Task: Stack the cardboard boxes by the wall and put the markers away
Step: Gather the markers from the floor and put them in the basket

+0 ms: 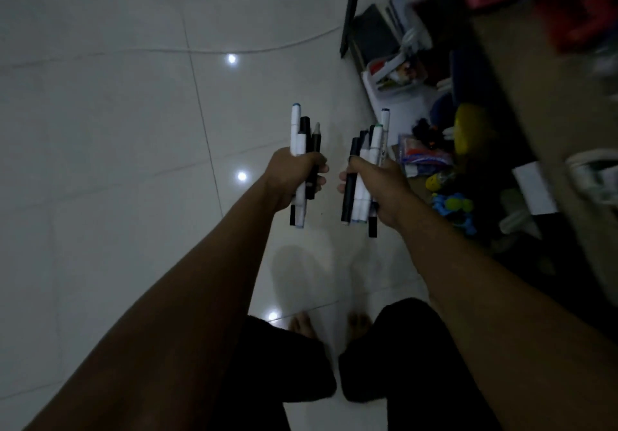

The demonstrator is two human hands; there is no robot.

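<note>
Both arms reach out over a pale tiled floor. My left hand [294, 176] grips a bundle of black and white markers [302, 136], held upright. My right hand [378, 186] grips a second bundle of black and white markers [369, 149], also upright. The two hands are side by side, a small gap apart. No cardboard box is plainly visible in the dim view.
A table edge [535, 103] runs down the right side, with a dark table leg [351, 9] at the top. Under it lie a white tray of items [398, 76], a yellow object [471, 123], blue and yellow toys [451, 206] and packets. My bare feet [331, 327] stand on open floor tiles [117, 129].
</note>
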